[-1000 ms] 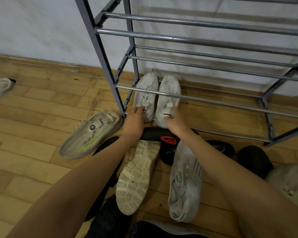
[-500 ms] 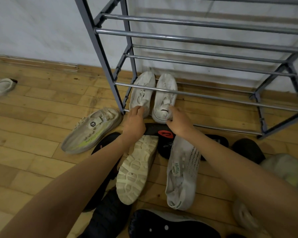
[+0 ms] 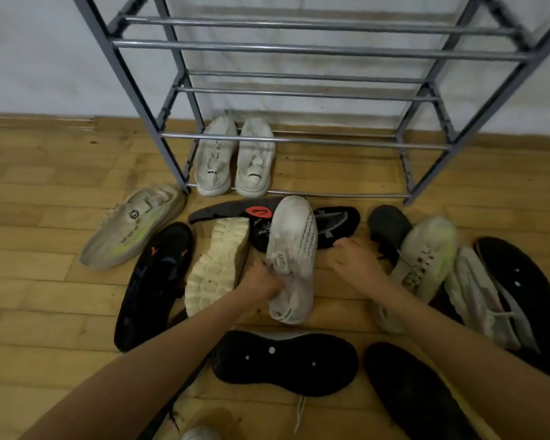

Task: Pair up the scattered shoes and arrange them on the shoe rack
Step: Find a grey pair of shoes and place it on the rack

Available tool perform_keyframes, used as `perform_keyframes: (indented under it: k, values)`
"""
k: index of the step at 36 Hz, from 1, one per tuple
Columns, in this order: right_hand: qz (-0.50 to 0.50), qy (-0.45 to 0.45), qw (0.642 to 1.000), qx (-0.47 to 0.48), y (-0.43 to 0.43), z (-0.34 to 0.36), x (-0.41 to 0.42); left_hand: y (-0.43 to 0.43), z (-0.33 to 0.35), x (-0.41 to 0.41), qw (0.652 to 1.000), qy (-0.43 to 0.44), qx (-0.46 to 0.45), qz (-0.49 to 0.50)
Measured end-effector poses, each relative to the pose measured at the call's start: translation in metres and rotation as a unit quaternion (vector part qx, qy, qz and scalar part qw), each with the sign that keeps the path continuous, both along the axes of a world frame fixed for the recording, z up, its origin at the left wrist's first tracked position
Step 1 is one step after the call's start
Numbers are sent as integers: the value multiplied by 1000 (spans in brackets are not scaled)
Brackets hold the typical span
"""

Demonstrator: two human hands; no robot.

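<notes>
Dim, flat indoor light; we see only soft shadows under the grey metal shoe rack (image 3: 299, 46) on the pale wall. Faint sheen on its chrome bars. Motion blur smears both hands, left (image 3: 262, 282) and right (image 3: 354, 260). Wide-angle bowing bends rack posts and wooden plank floor (image 3: 45, 192) at the edges.

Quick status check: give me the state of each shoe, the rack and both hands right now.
Shoe rack: upright, upper rails bare.
White pair: side by side at the rack's bottom, toes to the wall.
White knit shoe: upright on the floor.
Left hand: gripping the white knit shoe's collar.
Right hand: open, beside it.
Cream shoe: tipped, sole showing.
Beige-and-green shoe: upright, unpaired.
Black shoe: sole up.
</notes>
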State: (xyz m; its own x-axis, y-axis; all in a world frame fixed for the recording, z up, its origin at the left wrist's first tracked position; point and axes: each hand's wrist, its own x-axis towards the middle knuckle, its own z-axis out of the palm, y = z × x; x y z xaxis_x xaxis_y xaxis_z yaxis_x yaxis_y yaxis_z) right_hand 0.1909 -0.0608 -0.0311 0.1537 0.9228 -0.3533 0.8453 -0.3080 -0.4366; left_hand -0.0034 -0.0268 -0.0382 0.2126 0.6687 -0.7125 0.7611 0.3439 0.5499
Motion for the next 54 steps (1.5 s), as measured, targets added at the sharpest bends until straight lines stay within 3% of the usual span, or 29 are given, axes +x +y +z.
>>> perform_keyframes:
  k: [7,12,17,20,23,26,29,33,35,37,39,41,45,48,51,54]
  values:
    - [-32,-63,997,-41,-66,-10,30,-19,-7,9,996,-10,74,56]
    - [-78,-74,994,26,-100,-22,51,-34,-5,26,988,-59,123,68]
    - [-115,-93,989,-26,-110,-15,57,-39,-8,46,988,-88,115,53]
    - [-105,-123,987,0,-108,-19,54,-43,-8,53,992,-64,106,40]
    - [-102,-70,991,50,-100,-22,44,-42,-9,52,994,-48,98,27]
    - [-75,3,996,51,-88,-25,25,-40,-11,47,991,-110,37,62]
    - [-62,76,995,24,-75,-24,4,-40,-16,36,983,-159,-10,87]
    - [-63,94,993,-38,-58,-29,-20,-39,-17,21,981,-175,-11,88]
    - [-96,119,987,-58,-52,-31,-29,-38,-16,10,988,-135,41,55]
    - [-115,106,985,-71,-48,-32,-36,-37,-22,-7,983,-37,177,-11]
    - [-116,84,987,-74,-47,-34,-40,-34,-27,-26,945,55,321,-40]
    - [-107,74,989,-72,-48,-33,-43,-30,-31,-42,918,136,373,-23]
    - [-106,65,990,-67,-45,-36,-45,-22,-34,-62,950,218,219,42]
    - [-113,51,990,-69,-42,-35,-45,-19,-35,-66,947,266,179,28]
    - [-116,55,990,-65,-41,-34,-44,-11,-29,-69,956,250,142,59]
    - [-122,61,988,-69,-40,-34,-43,-4,-23,-74,972,178,127,81]
